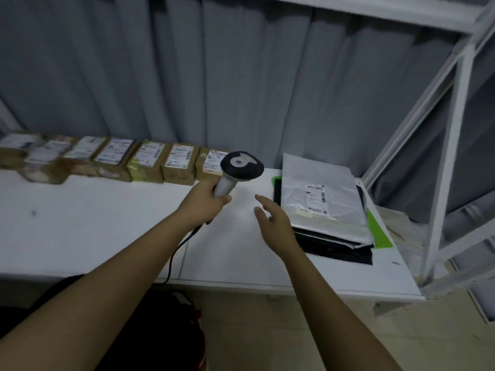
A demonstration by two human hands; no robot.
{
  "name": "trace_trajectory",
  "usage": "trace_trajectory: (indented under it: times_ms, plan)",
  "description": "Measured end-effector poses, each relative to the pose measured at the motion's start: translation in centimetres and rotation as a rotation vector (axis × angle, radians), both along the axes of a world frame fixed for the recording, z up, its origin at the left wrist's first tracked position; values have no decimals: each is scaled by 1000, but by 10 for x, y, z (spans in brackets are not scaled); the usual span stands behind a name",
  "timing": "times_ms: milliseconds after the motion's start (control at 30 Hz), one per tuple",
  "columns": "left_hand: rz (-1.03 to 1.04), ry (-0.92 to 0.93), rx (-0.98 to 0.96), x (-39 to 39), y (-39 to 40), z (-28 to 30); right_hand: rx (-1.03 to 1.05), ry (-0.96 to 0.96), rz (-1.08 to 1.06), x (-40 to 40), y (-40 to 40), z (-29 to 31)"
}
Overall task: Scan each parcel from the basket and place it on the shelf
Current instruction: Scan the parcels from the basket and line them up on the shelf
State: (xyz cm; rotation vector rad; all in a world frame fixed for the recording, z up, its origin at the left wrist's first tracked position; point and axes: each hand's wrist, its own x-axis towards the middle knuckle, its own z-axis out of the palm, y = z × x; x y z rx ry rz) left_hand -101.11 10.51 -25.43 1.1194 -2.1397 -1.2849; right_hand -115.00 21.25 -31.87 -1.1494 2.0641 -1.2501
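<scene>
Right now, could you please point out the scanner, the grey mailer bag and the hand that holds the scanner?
scanner (242, 163): head view, on its dark head.
grey mailer bag (325, 199): head view, on its top face near the label.
left hand (205, 200): head view, on the back of the hand.

left hand (199, 203): wearing no glove | right hand (273, 223): wearing no glove | forearms: showing no sleeves

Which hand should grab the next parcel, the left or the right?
Probably the right hand: it is open and holds nothing, beside the mailer stack. The left hand grips the scanner.
</scene>
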Motion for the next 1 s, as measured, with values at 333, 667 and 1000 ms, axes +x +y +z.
trace_trajectory:
  times_ms: [333,667,1000]
  plan:
    - [272,248,-113,190,-10,62,-164,-447,423,206,-94,118]
    - [596,203,-84,430,12,26,2,-383,745,440,-148,111]
    - [1352,75,287,614,84,-129,331,-17,1104,584,-153,12]
